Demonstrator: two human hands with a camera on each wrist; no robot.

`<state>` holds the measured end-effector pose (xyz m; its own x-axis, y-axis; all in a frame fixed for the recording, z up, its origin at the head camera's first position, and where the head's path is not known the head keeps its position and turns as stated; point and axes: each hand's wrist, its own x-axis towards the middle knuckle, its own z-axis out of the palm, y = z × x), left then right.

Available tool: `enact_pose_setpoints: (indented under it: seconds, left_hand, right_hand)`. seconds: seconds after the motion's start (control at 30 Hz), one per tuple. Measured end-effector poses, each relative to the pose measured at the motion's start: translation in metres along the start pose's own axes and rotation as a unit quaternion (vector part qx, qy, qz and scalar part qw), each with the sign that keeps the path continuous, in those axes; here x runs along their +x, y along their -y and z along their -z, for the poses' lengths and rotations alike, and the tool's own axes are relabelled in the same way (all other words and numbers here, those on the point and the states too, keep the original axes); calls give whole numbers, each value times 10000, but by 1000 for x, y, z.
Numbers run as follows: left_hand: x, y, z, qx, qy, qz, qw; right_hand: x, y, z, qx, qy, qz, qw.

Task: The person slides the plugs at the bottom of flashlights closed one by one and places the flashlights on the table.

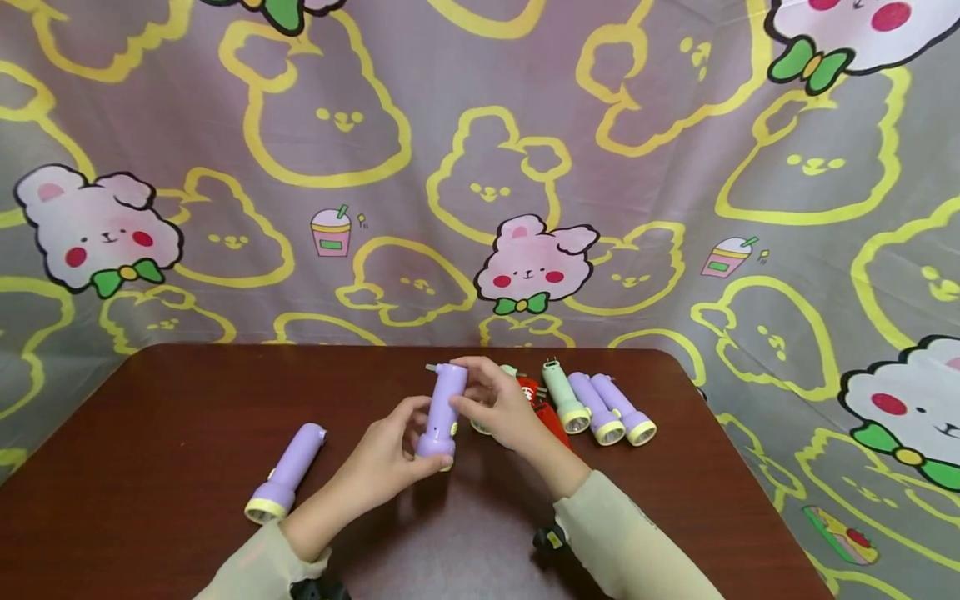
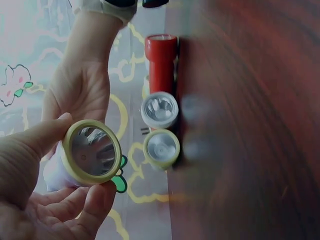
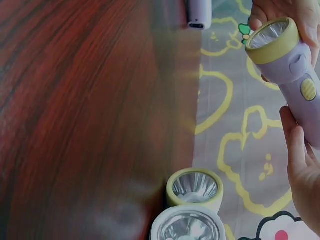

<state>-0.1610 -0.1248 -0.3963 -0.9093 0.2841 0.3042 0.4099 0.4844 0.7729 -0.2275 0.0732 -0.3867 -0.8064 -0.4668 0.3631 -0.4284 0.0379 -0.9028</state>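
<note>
Fingers and thumb of the left hand [image 1: 384, 450] curl round the lens end of a lavender plastic cylindrical flashlight [image 1: 444, 407] with a pale-yellow rim; those of the right hand [image 1: 497, 402] grip its upper body. The flashlight stands nearly upright, lens downward, above the dark reddish-brown wooden table [image 1: 187, 408]. Both forearms converge from below, in cream sleeves [image 1: 626, 533].

Lower centre: held flashlight [image 1: 447, 400] between my left fingers [image 1: 406, 408] and right fingers [image 1: 480, 368] | lower left: lone flashlight [image 1: 294, 465] on the surface [image 1: 165, 417] | lower right of centre: flashlight cluster [image 1: 562, 393] on the surface | upper frame: cloth [image 1: 420, 92] behind the surface
</note>
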Motion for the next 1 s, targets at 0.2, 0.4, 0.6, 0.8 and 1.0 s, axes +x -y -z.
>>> enact_pose_setpoints:
  seconds: [0.2, 0.4, 0.6, 0.8, 1.0]
  left_hand:
    - [-7, -6, -2, 39, -43, 39, 10000]
    - [-11, -5, 0, -158, 208, -55, 9996]
    - [-11, -8, 2, -421, 415, -231, 9980]
    - [-11, -12, 0, -448, 419, -155, 9980]
    - [-14, -12, -2, -668, 482, -110, 9965]
  right_hand:
    - [-3, 3, 0, 550, 228, -218, 9980]
    - [-7, 6, 0, 640, 425, -119, 9970]
    - [-10, 7, 5, 764, 574, -22, 9954]
    - [-10, 7, 8, 767, 620, 23, 9951]
    - [-14, 8, 9, 254, 624, 80, 9977]
